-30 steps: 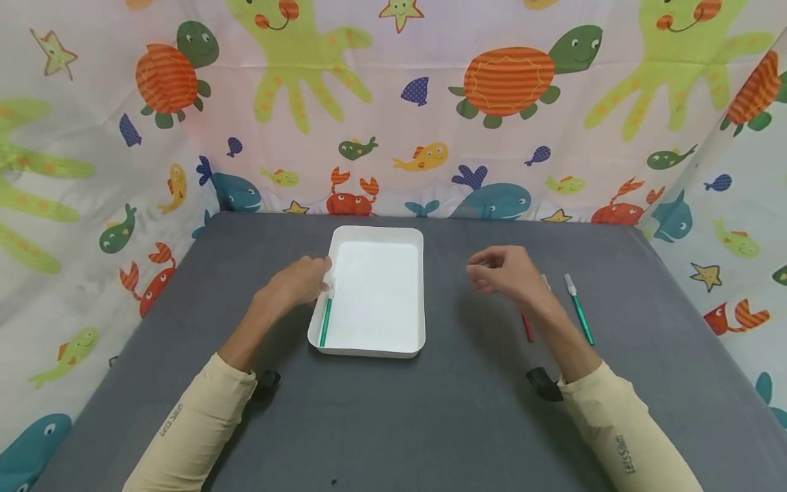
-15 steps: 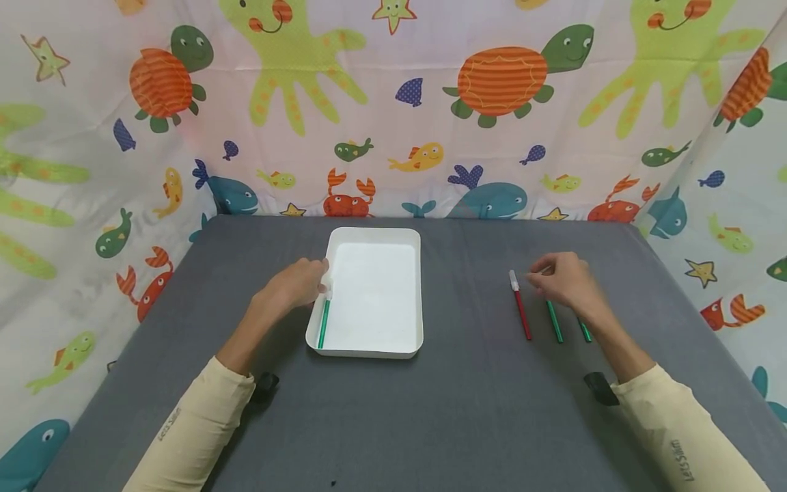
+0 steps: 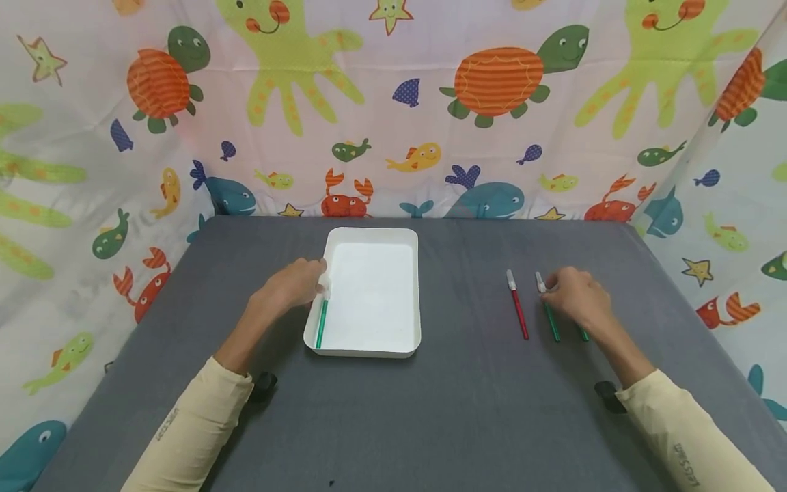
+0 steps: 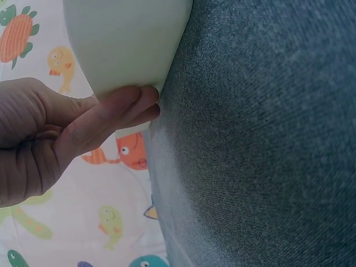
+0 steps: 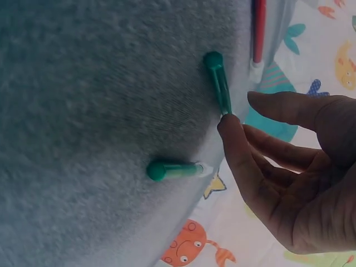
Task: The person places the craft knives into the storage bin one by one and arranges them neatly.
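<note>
My left hand [image 3: 295,281] grips the left wall of a white tray [image 3: 375,234]; in the left wrist view its fingers lie against the tray's outer wall. Inside the tray, along that side, lies a green pen [image 3: 322,324] with a whitish cap. My right hand [image 3: 578,297] is at the cap end of the middle green pen [image 3: 552,323] on the table. In the right wrist view the index fingertip meets that pen [image 5: 218,80], while the thumb stands apart from it. Another green pen [image 5: 175,171] lies to its right, partly hidden under the hand in the head view.
A red pen [image 3: 519,311] with a white cap lies left of the green pens. Grey cloth [image 3: 430,410] covers the table. A curtain [image 3: 393,102] printed with sea animals hangs behind and at both sides.
My right hand has moved rightward from beside the tray and come down at the middle green pen, uncovering the red pen. My left hand has stayed on the tray.
</note>
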`<state>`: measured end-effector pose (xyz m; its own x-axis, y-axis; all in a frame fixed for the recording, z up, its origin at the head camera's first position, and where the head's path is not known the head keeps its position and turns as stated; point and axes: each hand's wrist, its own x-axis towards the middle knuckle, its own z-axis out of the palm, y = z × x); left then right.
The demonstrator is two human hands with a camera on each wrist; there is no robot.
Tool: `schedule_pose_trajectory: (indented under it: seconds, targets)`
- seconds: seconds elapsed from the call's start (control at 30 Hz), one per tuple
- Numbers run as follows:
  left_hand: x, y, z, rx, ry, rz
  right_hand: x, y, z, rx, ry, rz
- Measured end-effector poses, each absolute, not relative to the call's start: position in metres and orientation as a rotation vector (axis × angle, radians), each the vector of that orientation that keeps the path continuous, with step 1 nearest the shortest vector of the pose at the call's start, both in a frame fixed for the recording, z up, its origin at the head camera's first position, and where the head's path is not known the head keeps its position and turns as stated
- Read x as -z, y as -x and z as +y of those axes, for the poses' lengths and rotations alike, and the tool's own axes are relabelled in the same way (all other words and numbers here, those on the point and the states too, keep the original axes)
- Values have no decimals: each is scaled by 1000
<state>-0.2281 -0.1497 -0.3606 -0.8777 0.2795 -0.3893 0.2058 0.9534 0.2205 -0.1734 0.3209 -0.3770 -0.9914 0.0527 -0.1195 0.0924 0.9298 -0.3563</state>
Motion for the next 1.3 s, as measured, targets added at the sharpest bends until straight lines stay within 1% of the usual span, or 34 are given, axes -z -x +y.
schedule_pose_trajectory:
  seconds: [0.77, 1.07, 1.3]
  targets:
    - [363, 228, -151, -248, -365, 2688, 389, 173, 321, 526, -179, 2961]
    - [359, 229, -153, -236, -342, 2683, 386, 176, 320, 552, -209, 2919]
    - [359, 227, -150, -260, -346, 2686, 376, 171, 310, 619, -205, 2960]
